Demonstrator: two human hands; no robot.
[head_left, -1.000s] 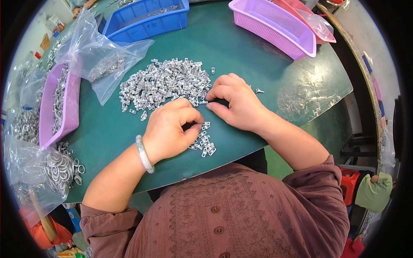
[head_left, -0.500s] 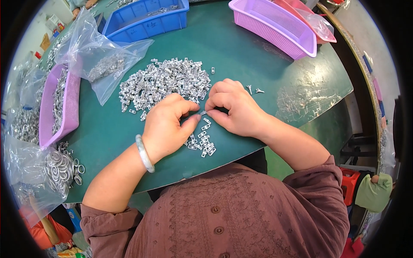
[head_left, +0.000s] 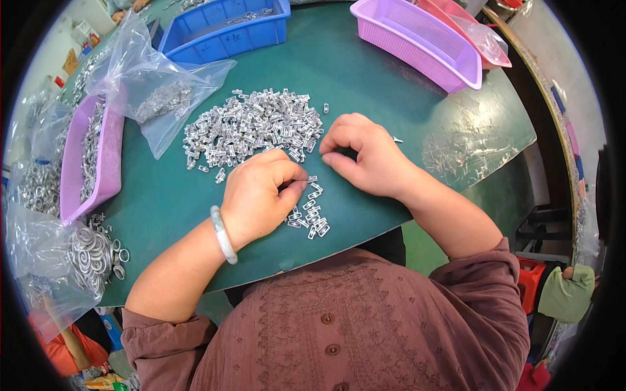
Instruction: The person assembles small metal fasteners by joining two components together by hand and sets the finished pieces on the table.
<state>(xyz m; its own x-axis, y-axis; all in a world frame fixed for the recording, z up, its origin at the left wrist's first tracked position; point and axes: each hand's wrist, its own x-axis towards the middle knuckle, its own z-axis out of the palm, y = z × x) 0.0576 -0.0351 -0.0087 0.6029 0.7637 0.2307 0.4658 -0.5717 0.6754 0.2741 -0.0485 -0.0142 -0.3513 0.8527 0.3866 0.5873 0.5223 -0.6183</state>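
My left hand [head_left: 261,195], with a pale bangle [head_left: 223,234] at its wrist, pinches a small silver metal piece [head_left: 312,178] between thumb and forefinger. That piece is just above a small group of similar pieces [head_left: 312,212], partly behind my left fingers. My right hand [head_left: 368,156] hovers to the right, apart from the left, its fingers curled and thumb close to the forefinger. Whatever it may hold is too small or hidden to make out. Beyond both hands lies a large heap of small silver rectangular pieces [head_left: 251,127].
Blue bin [head_left: 225,44] and purple baskets [head_left: 417,55] [head_left: 91,163] stand around the green table [head_left: 365,85]. Clear plastic bags [head_left: 156,98] and silver rings [head_left: 91,257] lie left. Another person's hand [head_left: 139,5] shows at the far left.
My right hand has drawn away from the left, moving slightly right and up in the picture. The left has lowered a little, still pinching a piece just above the near group.
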